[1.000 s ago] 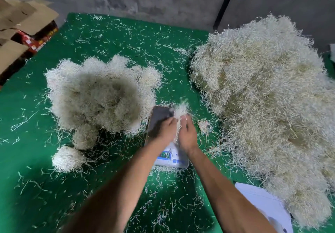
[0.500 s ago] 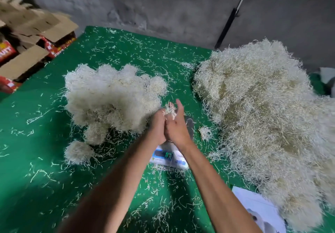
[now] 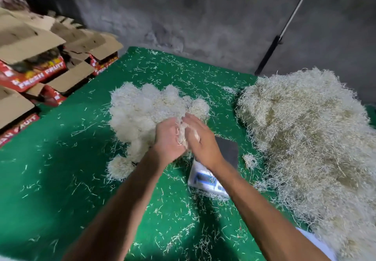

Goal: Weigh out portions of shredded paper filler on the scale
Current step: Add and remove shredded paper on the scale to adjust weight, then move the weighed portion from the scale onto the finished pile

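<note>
- The left hand (image 3: 167,138) and right hand (image 3: 201,140) are pressing together palm to palm, fingers (image 3: 193,121) curling around a small wad (image 3: 181,133) of shredded paper that is sitting squeezed between them.
- Only a thin strip of the wad is showing in the gap between the hands, running away from the person; its full shape is hidden.
- The scale (image 3: 213,169) is lying on the green counter (image 3: 61,169) just below and right of the fingers, partly covered by the right wrist.
- Its long axis is running from near the person up and slightly right, with the dark platform at the far end and the white panel with a blue-edged display at the near end; the display is too blurred to read.
- Left of the fingers and just behind them, a heap of rounded portions (image 3: 146,114) is resting on the counter, with one ball (image 3: 120,167) sitting apart at its near edge.
- Well to the right of the fingers, the big loose pile (image 3: 309,142) is sprawling over the counter edge; a small tuft (image 3: 249,160) is lying between it and the scale.
- Far left of the fingers, stacked cardboard boxes (image 3: 36,65) are showing red sides with white lettering reading "FRESH FRUIT"; a lower box is showing only blurred letters.
- Loose shreds are lying scattered all over the counter.
</note>
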The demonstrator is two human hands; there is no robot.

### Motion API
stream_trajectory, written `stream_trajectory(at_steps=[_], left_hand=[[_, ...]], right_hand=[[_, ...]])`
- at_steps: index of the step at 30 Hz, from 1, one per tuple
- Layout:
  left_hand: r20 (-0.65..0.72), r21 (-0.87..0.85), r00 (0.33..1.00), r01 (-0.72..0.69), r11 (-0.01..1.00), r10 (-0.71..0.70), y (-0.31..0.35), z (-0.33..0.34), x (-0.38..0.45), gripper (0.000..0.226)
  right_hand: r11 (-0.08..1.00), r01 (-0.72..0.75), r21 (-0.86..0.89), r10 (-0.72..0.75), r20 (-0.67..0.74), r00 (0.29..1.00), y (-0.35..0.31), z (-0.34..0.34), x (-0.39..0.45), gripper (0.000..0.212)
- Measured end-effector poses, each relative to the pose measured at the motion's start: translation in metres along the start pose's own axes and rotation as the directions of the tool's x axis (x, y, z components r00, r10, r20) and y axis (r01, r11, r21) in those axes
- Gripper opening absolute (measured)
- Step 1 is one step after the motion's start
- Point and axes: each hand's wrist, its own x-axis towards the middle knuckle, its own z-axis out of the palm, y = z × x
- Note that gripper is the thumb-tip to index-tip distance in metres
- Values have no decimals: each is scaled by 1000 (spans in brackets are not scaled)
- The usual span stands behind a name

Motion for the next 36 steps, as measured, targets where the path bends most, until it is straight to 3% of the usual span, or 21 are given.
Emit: stream_trajectory(at_steps=[2,3,5,7,9,11,13,16,18,20,22,26,30,34,36], left_hand=[[-63,-226,993,78,971,-95,-9,-18,-5,49],[-105,-223,989,82,972,-107,-15,-21,-11,43],[50,-310,968,248,918,-245,-31,-18,-12,43],[180,-421,899,436,795,-398,-19,-20,-8,64],[176,-533,911,406,742,-373,-11,-33,0,82],[66,-564,926,342,752,-371,-12,-45,6,83],[87,-531,907,391,752,-411,-24,-52,4,76],[39,-424,868,462,779,-494,-44,-50,-8,56],[-180,-311,888,357,881,-423,-54,-56,-9,47],[-366,-157,898,198,967,-244,-51,-70,-11,47],[-428,39,902,74,996,-51,-51,-85,-9,46],[-354,248,927,-35,968,124,-48,-90,-3,39],[-219,332,961,-89,939,169,-51,-46,6,14],[-131,317,978,-115,941,164,-54,23,23,13],[-68,302,984,-138,943,166,-56,61,30,10]], right_hand=[[986,157,-46,-157,10,988,-12,25,-15,42],[981,184,-54,-184,8,983,-13,33,-15,36],[997,66,33,-67,19,998,-13,34,-6,26],[999,-26,38,27,-12,1000,-10,35,-8,36],[1000,0,-17,0,-21,1000,-10,58,-28,47],[999,42,-16,-42,14,999,-17,84,-50,50],[993,37,-112,-41,-37,998,-13,99,-53,42],[930,-137,-342,162,46,986,-4,96,-17,42],[901,-151,-406,242,183,953,-3,101,4,50],[943,-187,-275,267,292,918,-4,107,19,62],[958,-259,-127,286,316,905,-6,106,30,77],[941,-337,-20,336,164,928,10,82,32,90],[943,-333,9,331,89,940,34,47,8,66],[934,-357,9,357,-34,933,69,-3,-14,35],[927,-374,-1,372,-93,923,91,-33,-25,29]])
